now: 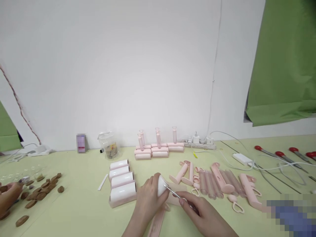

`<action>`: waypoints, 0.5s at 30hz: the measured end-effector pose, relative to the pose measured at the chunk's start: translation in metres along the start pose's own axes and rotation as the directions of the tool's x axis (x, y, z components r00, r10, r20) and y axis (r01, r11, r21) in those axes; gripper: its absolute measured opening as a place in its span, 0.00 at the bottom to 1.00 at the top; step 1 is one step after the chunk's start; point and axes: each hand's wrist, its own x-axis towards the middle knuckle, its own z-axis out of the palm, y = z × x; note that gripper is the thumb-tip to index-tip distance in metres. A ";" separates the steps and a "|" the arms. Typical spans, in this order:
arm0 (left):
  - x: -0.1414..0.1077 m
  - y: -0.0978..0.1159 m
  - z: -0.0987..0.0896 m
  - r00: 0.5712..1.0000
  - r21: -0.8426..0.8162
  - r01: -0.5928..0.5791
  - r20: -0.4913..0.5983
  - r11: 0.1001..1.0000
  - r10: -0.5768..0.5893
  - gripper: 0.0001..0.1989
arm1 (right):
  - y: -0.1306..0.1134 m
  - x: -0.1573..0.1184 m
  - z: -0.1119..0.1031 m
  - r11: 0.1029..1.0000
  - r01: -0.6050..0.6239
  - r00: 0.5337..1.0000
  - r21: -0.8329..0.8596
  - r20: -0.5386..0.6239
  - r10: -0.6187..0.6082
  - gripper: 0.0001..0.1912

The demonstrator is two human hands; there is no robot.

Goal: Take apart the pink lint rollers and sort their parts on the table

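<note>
My left hand [149, 194] is wrapped round a white roll [161, 185] near the table's front middle. Its fingers curl over the roll's far side. In my right hand [197, 209] is a thin metal tool [174, 192] with a dark handle, its tip touching the roll's end. Pink plastic parts [156, 223] lie beneath and between the hands. Just left of my left hand stand several white rolls in pink holders [123, 192]. Pink handles [221, 179] and clear pinkish tubes [209, 186] are spread to the right of my right hand.
Finished-looking pink rollers [143, 154] stand by the wall, near a power strip [199, 144]. A plastic bag [110, 146] and white strip [103, 182] are left. Another person's hand [10, 197] is among brown pieces [41, 192]. Red-handled tools [280, 154] and cables lie right.
</note>
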 end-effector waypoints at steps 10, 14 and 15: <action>-0.006 -0.005 0.014 0.999 0.062 -0.020 -0.036 0.998 0.023 0.16 | 0.010 0.001 0.017 1.000 0.014 0.986 -0.001 -0.167 -0.013 0.21; -0.008 -0.005 0.015 0.999 0.131 -0.036 -0.012 0.991 0.038 0.18 | 0.012 0.000 0.021 0.999 0.002 0.988 -0.033 -0.153 -0.007 0.21; -0.008 -0.004 0.015 0.999 0.149 -0.037 0.000 0.988 0.038 0.19 | 0.012 0.000 0.020 0.999 -0.007 0.989 -0.045 -0.146 0.000 0.21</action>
